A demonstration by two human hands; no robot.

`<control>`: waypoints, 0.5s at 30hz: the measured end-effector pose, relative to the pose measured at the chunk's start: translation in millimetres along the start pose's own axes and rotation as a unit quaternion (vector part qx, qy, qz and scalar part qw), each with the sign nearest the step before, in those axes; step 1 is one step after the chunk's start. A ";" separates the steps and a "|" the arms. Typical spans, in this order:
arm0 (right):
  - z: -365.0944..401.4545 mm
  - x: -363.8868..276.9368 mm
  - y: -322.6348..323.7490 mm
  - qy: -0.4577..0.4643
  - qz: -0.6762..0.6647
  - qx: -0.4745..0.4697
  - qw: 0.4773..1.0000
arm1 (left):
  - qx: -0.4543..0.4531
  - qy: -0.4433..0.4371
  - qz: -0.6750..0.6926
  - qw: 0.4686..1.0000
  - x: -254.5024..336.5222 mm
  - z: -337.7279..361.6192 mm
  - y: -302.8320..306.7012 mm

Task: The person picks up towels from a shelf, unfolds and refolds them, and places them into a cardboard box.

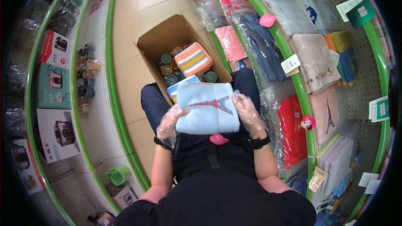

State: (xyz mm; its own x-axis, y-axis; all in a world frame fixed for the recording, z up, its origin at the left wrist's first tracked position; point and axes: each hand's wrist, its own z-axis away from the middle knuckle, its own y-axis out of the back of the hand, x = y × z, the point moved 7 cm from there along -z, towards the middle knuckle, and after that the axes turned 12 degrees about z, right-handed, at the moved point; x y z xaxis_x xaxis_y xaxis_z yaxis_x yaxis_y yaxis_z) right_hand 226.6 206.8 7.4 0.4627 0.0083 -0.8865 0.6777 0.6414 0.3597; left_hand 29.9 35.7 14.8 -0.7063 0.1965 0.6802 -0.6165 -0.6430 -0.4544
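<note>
A folded light blue towel (199, 121) with a red and grey tower picture is held flat above my lap. My left hand (169, 123), in a clear plastic glove, grips its left edge with the thumb on top. At the right edge, my gloved right hand (249, 113) has its fingers closed on the towel too. A pink tag (218, 139) shows just below the towel. Beyond it stands an open cardboard box (157, 35) holding an orange striped towel (193, 60), a blue-edged towel (172, 93) partly hidden by the held one, and several glass cups (166, 59).
On the right, green-edged shelves carry folded towels, among them a beige one (314, 60), a pink one with a tower (324, 113) and a red packet (292, 129). Left shelves hold boxed cookers (58, 134), cups (87, 75) and a green basket (119, 176).
</note>
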 end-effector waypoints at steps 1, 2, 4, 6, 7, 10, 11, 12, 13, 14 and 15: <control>2.8 -3.6 -4.8 -0.038 -0.051 -0.049 0.997 | -0.009 -0.023 0.027 0.999 18.4 5.3 -11.4; 6.3 -7.9 -9.7 -0.075 -0.102 -0.098 0.987 | 0.002 -0.033 0.083 0.996 14.8 -7.5 7.3; 7.6 -14.9 -12.1 -0.078 -0.134 -0.121 0.980 | 0.032 -0.074 0.114 0.990 36.1 -11.7 16.9; 6.1 -13.7 -10.1 -0.064 -0.164 -0.093 0.980 | 0.072 -0.128 0.051 0.988 52.0 -26.4 35.1; 5.3 -9.0 -10.1 -0.064 -0.170 -0.079 0.980 | 0.102 -0.131 -0.062 0.984 64.1 -27.5 37.3; 3.2 -1.0 -11.2 -0.065 -0.189 -0.072 0.977 | 0.076 -0.168 -0.075 0.980 49.5 -80.0 63.9; 3.2 2.9 -11.5 -0.064 -0.191 -0.072 0.977 | 0.082 -0.141 -0.080 0.983 42.1 -92.2 68.1; 3.5 6.7 -13.8 -0.064 -0.192 -0.089 0.975 | 0.074 -0.140 -0.090 0.983 35.7 -104.1 67.5; 4.0 8.1 -15.5 -0.064 -0.194 -0.105 0.973 | 0.078 -0.120 -0.127 0.981 35.0 -109.2 61.3; 5.4 9.5 -14.2 -0.065 -0.195 -0.100 0.974 | 0.082 -0.098 -0.164 0.978 32.7 -112.6 56.2; 7.7 10.0 -13.3 -0.063 -0.190 -0.103 0.974 | 0.066 -0.105 -0.151 0.981 31.2 -113.8 48.8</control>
State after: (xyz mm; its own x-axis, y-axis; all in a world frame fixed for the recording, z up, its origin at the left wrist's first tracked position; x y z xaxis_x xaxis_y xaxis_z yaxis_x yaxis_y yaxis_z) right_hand 226.6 192.4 -4.0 0.2763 -0.3446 -0.8971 0.6909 0.7201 -0.0638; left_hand -61.9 94.7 -51.7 -0.4022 0.2448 0.8822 -0.7259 -0.6724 -0.1444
